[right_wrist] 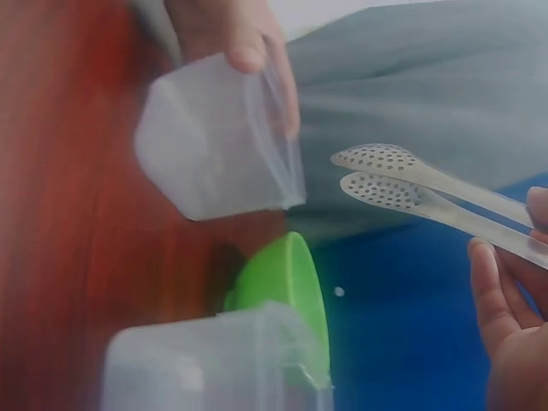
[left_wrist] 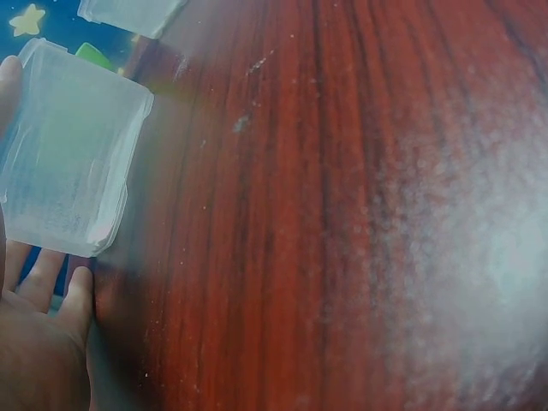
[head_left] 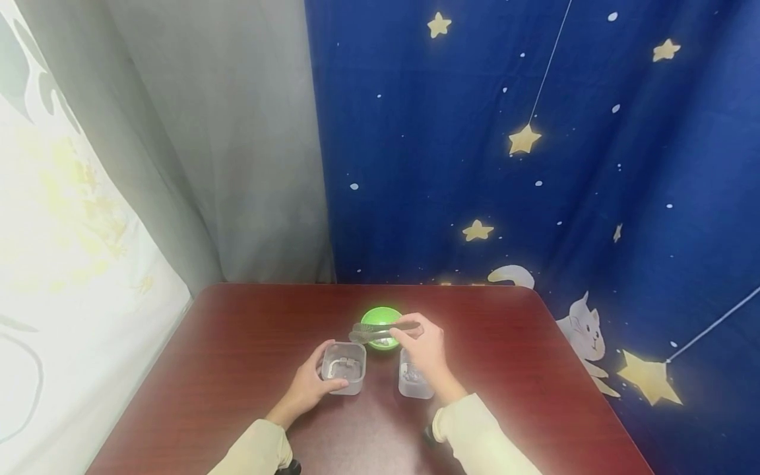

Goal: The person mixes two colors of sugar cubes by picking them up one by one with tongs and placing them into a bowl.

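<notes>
My left hand (head_left: 307,384) grips a clear square plastic container (head_left: 350,389), thumb at its near side and fingers around its left side. A few small pale pieces (head_left: 344,361) lie in it. My right hand (head_left: 424,343) pinches perforated tongs (right_wrist: 377,190), whose two slotted heads point left, slightly apart and with nothing visible between them. In the head view they hang over the green bowl (head_left: 380,315), which holds something small and pale that I cannot make out. Under my right hand stands a second clear container (head_left: 415,390), partly hidden, with small bits inside.
All of this is on a dark red wooden table (head_left: 249,330). Behind it hang a grey curtain (head_left: 237,165) and a blue curtain (head_left: 415,165) with stars. A white patterned cloth (head_left: 71,264) hangs along the left side.
</notes>
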Available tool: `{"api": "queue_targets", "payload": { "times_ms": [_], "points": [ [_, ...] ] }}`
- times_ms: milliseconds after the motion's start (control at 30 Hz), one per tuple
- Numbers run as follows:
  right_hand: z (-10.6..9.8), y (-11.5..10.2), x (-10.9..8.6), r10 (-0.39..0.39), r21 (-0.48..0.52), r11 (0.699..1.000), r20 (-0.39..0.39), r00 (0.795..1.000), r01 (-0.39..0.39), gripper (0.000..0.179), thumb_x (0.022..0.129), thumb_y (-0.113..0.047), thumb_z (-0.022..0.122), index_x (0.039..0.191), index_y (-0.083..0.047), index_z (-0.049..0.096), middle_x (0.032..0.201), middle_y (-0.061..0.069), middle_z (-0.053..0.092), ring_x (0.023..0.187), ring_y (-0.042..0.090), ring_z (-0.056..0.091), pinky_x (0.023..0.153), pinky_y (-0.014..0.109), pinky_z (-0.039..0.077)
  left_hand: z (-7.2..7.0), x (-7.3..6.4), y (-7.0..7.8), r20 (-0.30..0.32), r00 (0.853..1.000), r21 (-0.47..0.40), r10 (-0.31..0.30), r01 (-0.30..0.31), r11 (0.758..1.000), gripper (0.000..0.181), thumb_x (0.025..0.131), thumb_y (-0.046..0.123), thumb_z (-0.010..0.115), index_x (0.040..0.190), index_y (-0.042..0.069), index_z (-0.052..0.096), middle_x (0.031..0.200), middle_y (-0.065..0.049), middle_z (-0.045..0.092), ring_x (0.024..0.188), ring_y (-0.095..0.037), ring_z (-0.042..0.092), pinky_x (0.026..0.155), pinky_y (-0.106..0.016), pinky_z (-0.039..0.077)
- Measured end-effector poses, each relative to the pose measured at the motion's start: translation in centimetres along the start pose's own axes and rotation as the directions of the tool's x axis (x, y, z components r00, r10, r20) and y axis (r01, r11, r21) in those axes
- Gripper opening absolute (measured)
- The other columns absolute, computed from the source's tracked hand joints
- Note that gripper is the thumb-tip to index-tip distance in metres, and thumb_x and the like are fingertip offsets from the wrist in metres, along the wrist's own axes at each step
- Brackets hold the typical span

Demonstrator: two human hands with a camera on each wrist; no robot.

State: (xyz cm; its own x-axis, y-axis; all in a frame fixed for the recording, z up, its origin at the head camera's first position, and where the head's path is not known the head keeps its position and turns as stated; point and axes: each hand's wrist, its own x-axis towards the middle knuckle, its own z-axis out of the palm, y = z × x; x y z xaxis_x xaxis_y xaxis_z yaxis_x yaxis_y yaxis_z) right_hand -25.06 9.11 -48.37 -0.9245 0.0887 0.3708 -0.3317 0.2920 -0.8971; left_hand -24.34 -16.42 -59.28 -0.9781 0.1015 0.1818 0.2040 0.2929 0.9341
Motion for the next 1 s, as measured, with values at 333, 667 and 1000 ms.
{"api": "queue_targets", "payload": {
  "times_ms": [333, 667, 1000],
  "points": [
    [1.1, 0.3, -1.6, 0.027, -0.223, 0.975, 0.086, 0.996, -0.007, 0.018, 0.078, -0.033, 0.08, 0.093, -0.028, 0.072, 0.077, -0.012, 0.07, 0.073, 0.006, 0.067, 0.064, 0.036, 0.05, -0.4, -1.1, 3.8, 0.028, 0.999, -0.008, 0.023, -0.023, 1.0, 0.09, 0.069, 0.005, 0.087, 0.145, -0.002, 0.038, 0.134, -0.027, 0.051, 0.112, -0.045, 0.056, 0.088, -0.055, 0.048],
    [2.9, 1.9, -2.0, -0.058, -0.086, 0.993, 0.218, 0.974, 0.078, 0.019, 0.08, -0.012, 0.079, 0.097, -0.01, 0.071, 0.08, -0.003, 0.072, 0.069, 0.008, 0.068, 0.052, 0.025, 0.051, -0.7, -1.5, 4.4, 0.044, 0.999, -0.007, 0.022, -0.022, 1.0, 0.09, 0.07, 0.007, 0.087, 0.145, -0.003, 0.037, 0.133, -0.028, 0.051, 0.111, -0.046, 0.057, 0.086, -0.054, 0.05],
    [4.2, 2.7, -2.4, -0.126, -0.084, 0.984, 0.273, 0.954, 0.154, 0.02, 0.079, -0.008, 0.079, 0.097, -0.008, 0.07, 0.09, 0.006, 0.072, 0.075, 0.012, 0.07, 0.06, 0.025, 0.054, -0.7, -1.4, 4.2, 0.057, 0.998, -0.014, 0.024, -0.023, 1.0, 0.09, 0.071, 0.008, 0.086, 0.146, -0.002, 0.037, 0.136, -0.027, 0.049, 0.114, -0.047, 0.055, 0.085, -0.053, 0.051]
  ]
}}
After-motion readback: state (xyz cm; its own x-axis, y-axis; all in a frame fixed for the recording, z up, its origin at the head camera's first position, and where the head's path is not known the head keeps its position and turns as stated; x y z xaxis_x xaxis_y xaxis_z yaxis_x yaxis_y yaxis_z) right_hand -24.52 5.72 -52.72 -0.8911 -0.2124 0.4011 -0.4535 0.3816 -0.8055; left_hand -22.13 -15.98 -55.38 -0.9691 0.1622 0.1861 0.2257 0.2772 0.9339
